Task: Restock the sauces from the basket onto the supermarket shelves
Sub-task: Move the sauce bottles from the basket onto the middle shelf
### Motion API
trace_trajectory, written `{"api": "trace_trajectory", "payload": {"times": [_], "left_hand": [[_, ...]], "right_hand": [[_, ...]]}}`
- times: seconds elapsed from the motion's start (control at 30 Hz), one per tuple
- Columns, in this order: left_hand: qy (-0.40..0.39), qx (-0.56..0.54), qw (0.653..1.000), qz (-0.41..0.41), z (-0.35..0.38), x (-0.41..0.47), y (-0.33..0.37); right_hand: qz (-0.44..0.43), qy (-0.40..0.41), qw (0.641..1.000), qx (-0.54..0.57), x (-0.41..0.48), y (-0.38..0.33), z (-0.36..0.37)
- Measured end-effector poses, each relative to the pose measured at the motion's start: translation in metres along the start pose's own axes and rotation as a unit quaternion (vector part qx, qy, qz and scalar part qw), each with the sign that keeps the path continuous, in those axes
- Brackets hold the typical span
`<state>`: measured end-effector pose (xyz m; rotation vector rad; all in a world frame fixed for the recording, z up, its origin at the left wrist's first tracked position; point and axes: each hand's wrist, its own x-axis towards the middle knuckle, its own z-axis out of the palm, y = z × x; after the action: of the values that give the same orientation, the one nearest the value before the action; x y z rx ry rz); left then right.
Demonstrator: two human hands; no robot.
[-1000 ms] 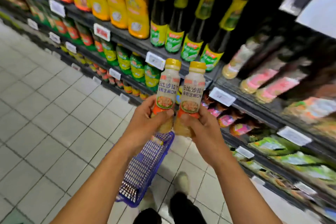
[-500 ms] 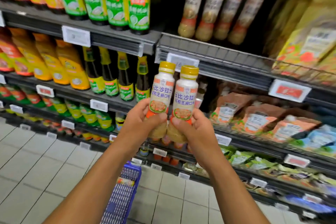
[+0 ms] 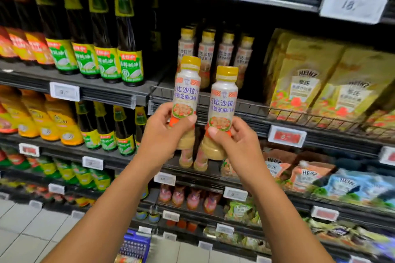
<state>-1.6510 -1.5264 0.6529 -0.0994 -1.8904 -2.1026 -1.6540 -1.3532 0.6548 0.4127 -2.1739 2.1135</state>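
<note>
My left hand (image 3: 162,134) grips one salad-dressing bottle (image 3: 186,92) with a yellow cap and white label. My right hand (image 3: 235,141) grips a second, identical bottle (image 3: 223,100) beside it, slightly lower. Both bottles stand upright in front of the wire-fronted shelf (image 3: 252,109). On that shelf, behind the held bottles, stands a row of the same dressing bottles (image 3: 226,51). The blue basket (image 3: 134,247) sits on the floor below, between my forearms.
Dark sauce bottles with green labels (image 3: 106,57) fill the shelf to the left. Yellow Heinz pouches (image 3: 310,83) stand to the right of the dressing row. Lower shelves hold more bottles and pouches. Price tags line the shelf edges. Grey floor tiles (image 3: 32,230) lie at lower left.
My view has risen from the floor and basket to the shelves. Both hands have lifted the two bottles up to the level of the dressing row's shelf, and the bottles have drawn slightly apart.
</note>
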Motion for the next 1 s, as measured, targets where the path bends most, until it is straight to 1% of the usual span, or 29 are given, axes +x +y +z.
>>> {"api": "trace_trajectory", "payload": {"times": [0.07, 0.2, 0.37, 0.5, 0.6, 0.77, 0.87, 1.0], "left_hand": [[-0.002, 0.01, 1.0, 0.012, 0.008, 0.015, 0.011], [-0.034, 0.029, 0.999, 0.029, 0.023, 0.051, 0.03], [-0.069, 0.065, 0.994, 0.05, 0.04, 0.097, 0.038], [-0.08, 0.103, 0.99, 0.057, 0.051, 0.129, 0.034], [-0.094, 0.158, 0.982, 0.038, 0.055, 0.146, 0.027], [-0.122, 0.24, 0.963, 0.021, 0.057, 0.162, 0.015], [-0.119, 0.292, 0.949, 0.005, 0.058, 0.17, 0.01], [-0.116, 0.347, 0.931, -0.007, 0.061, 0.178, 0.008]], "right_hand": [[-0.019, 0.015, 0.999, -0.028, 0.011, -0.01, -0.008], [-0.048, 0.025, 0.998, -0.024, 0.039, -0.03, -0.02], [-0.067, 0.045, 0.995, -0.064, 0.077, -0.052, -0.035], [-0.049, 0.062, 0.993, -0.082, 0.102, -0.056, -0.047], [-0.033, 0.065, 0.991, -0.109, 0.118, -0.053, -0.056], [0.015, 0.034, 0.983, -0.179, 0.136, -0.043, -0.067], [0.047, 0.011, 0.979, -0.199, 0.144, -0.036, -0.072], [0.079, 0.003, 0.974, -0.214, 0.153, -0.031, -0.074]]}}
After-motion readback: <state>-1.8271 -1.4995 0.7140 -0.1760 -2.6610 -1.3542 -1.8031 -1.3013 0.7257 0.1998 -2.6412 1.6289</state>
